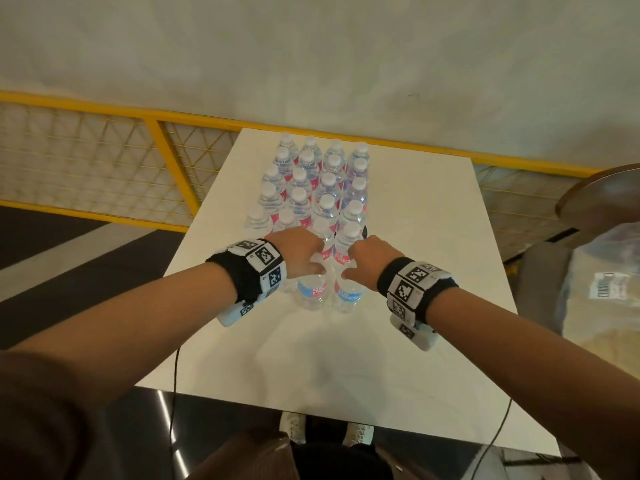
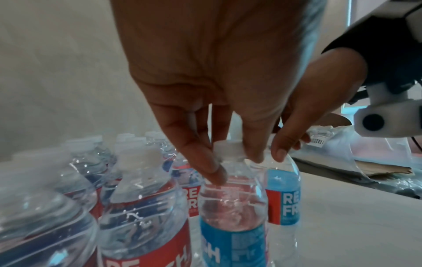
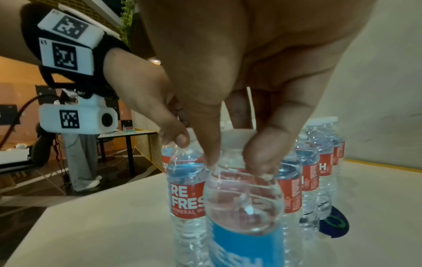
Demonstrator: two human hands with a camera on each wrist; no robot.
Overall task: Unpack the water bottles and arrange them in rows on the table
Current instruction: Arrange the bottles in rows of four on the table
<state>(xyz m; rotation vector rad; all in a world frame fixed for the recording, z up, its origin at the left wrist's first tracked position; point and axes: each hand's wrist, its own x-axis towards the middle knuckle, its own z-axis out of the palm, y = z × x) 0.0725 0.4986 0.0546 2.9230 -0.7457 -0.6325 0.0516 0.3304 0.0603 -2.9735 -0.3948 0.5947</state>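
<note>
Several clear water bottles point(image 1: 325, 181) with white caps and red-and-blue labels stand in four lines down the white table point(image 1: 433, 237). At the near end of the two right-hand lines, each hand holds one upright bottle by its top. My left hand point(image 1: 311, 258) pinches the cap point(image 2: 228, 150) of the left bottle point(image 1: 313, 292). My right hand point(image 1: 349, 265) pinches the cap point(image 3: 237, 135) of the right bottle point(image 1: 348, 296). The two bottles stand side by side, nearly touching. Whether their bases rest on the table, I cannot tell.
A dark blue object point(image 3: 334, 224) lies on the table beside the right-hand line. Crumpled clear plastic wrap point(image 1: 602, 271) lies off the table's right side. A yellow railing point(image 1: 173, 161) runs behind the table. A person point(image 3: 77, 153) stands beyond the table's left side.
</note>
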